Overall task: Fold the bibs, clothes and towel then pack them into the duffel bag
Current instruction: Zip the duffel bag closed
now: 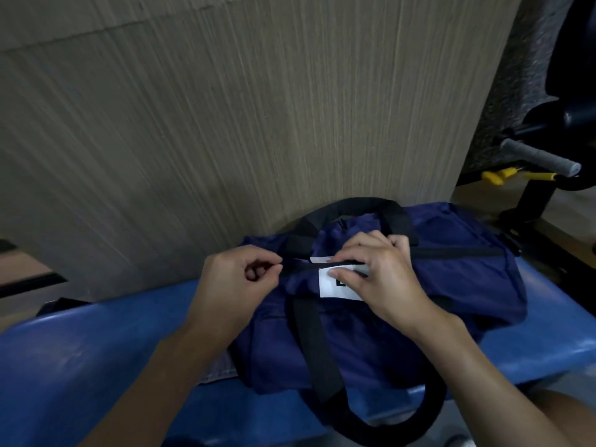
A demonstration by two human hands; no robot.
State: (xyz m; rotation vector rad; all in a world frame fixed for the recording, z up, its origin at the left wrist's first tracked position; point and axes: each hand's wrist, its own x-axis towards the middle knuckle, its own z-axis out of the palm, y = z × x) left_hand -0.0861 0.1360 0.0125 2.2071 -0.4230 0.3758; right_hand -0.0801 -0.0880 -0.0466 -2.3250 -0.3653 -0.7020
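A navy duffel bag (371, 343) with black strap handles lies on a blue padded bench (80, 366), its black zipper line running left to right across the top. My left hand (235, 285) pinches the left end of the zipper between thumb and forefinger. My right hand (383, 279) pinches the zipper near the middle, over a white label (329, 285) with a black mark. A strip of grey cloth (219, 369) pokes out from under the bag's left end. No bibs, clothes or towel show outside the bag.
A beige textured wall panel (225, 108) rises directly behind the bench. To the right stands black gym equipment with a grey grip handle (541, 158) and yellow parts (503, 176). The near handle loop (387, 427) hangs over the bench's front edge.
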